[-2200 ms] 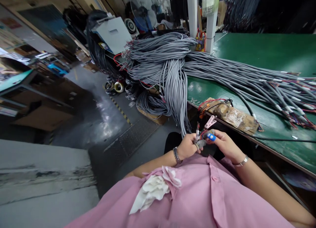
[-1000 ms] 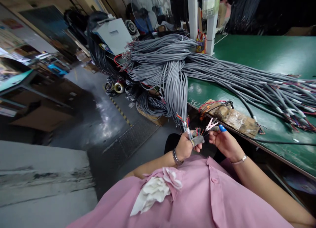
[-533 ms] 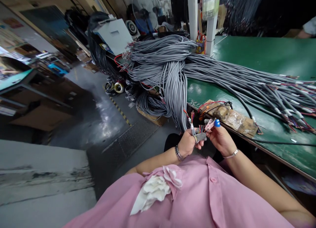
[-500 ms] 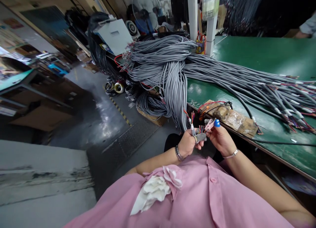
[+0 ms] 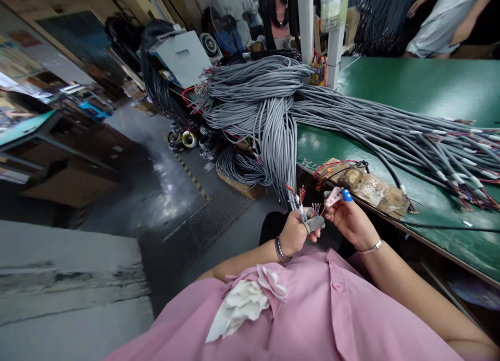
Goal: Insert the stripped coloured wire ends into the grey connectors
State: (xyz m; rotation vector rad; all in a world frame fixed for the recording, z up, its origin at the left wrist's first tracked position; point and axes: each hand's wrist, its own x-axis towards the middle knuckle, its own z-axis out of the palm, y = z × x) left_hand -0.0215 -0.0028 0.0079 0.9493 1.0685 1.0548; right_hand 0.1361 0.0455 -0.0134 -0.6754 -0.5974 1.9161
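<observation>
My left hand (image 5: 296,232) is closed around the ends of grey cables (image 5: 302,213), whose thin coloured wires (image 5: 315,210) fan out above the fingers. A grey covering wraps its thumb. Just to the right, my right hand (image 5: 349,221) pinches a small pale pink tool (image 5: 333,197) beside those wires. A blue cap (image 5: 346,195) sits on a fingertip of that hand. The two hands are close together in front of the pink shirt.
Grey cable bundles (image 5: 273,85) lie across the green table (image 5: 414,85) and hang over its edge. A taped block (image 5: 375,186) rests near the front edge. People stand behind the table, one with a bare arm (image 5: 474,18) visible.
My left hand has shifted slightly left and down, and my right hand slightly right, so the gap between them is wider. At the back, more of the people has come into view.
</observation>
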